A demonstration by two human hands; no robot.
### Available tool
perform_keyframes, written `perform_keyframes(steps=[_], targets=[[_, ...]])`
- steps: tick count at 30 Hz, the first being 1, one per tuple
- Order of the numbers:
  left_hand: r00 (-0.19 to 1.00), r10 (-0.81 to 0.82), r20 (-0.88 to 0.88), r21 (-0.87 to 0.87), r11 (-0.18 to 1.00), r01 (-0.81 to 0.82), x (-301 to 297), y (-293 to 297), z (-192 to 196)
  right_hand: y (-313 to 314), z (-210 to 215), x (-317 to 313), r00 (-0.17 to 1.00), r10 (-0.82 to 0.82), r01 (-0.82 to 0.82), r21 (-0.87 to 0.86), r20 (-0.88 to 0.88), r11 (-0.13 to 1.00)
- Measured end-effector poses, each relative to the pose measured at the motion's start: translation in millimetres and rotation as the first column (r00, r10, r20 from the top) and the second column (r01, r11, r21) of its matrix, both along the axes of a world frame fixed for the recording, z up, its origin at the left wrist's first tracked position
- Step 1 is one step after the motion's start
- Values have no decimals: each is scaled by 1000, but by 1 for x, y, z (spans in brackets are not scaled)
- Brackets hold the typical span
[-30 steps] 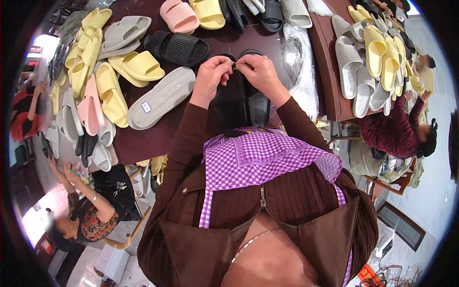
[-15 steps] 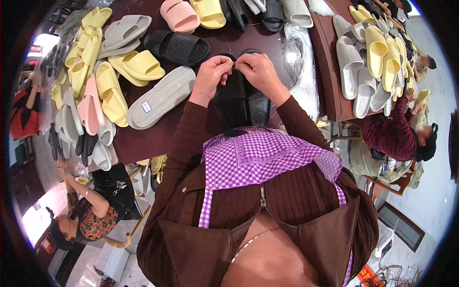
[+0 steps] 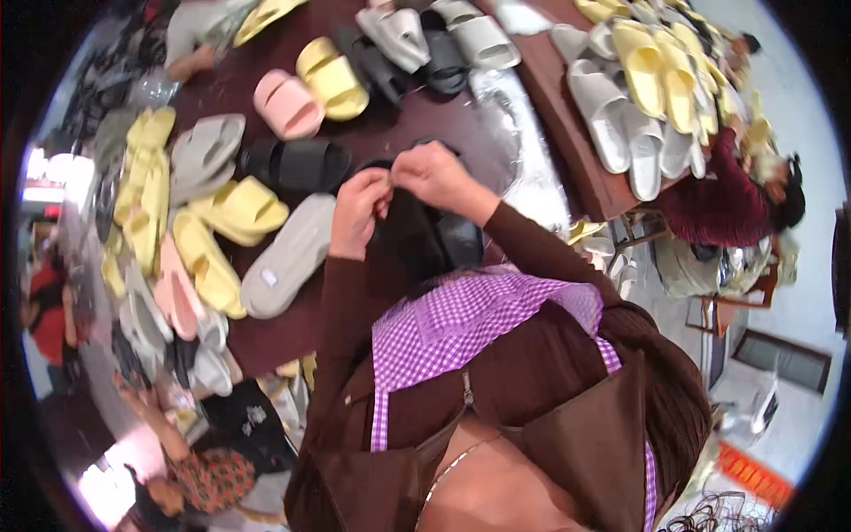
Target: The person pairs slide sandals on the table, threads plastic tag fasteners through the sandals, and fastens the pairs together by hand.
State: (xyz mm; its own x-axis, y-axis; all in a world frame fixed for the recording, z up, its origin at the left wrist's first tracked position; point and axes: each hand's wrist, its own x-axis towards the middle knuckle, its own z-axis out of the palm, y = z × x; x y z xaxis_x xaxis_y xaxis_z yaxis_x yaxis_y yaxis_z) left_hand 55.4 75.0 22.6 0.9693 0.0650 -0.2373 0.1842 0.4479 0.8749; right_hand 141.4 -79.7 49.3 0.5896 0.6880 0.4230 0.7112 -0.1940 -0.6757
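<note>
My left hand (image 3: 362,206) and my right hand (image 3: 436,179) meet with their fingertips pinched together. Whatever they pinch is too small to make out. Below and behind them lies a pair of dark slippers (image 3: 403,232), partly covered by my hands and close to my purple checked apron (image 3: 470,306). Just left of my left hand, a grey slipper (image 3: 288,257) rests sole up with a small white label. A black ribbed slipper (image 3: 297,166) sits beyond it.
Yellow slippers (image 3: 238,211), pink and grey ones crowd the left of the dark red table (image 3: 284,335). Another row lies at the far side. Clear plastic wrap (image 3: 536,177) runs along the right. Piled slippers (image 3: 643,133) cover a second table, and co-workers sit on both sides.
The whole view has shifted and tilted, so the table appears lower and rotated. My hands remain pinched together over the dark slippers. At the far left a person's hand with a yellow slipper has appeared.
</note>
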Motion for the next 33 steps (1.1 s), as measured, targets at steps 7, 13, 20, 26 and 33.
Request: perform_keyframes(steps=[7, 13, 20, 26, 33], targets=[[1000, 6, 15, -165, 986, -4, 1, -6, -9, -5, -4, 2, 1000, -1, 1, 29, -8, 1000], [998, -17, 62, -281, 959, 34, 3, -12, -11, -11, 0, 2, 993, 33, -31, 23, -117, 999], [997, -72, 34, -259, 963, 79, 6, -9, -14, -16, 9, 6, 992, 65, -70, -46, -105, 996], [964, 267, 11, 233, 936, -263, 5, -28, -15, -21, -19, 3, 982, -188, 188, 93, -14, 978], [925, 343, 165, 750, 566, -344, -52, 13, -89, -85, -79, -37, 920, -142, -23, -413, -364, 911]])
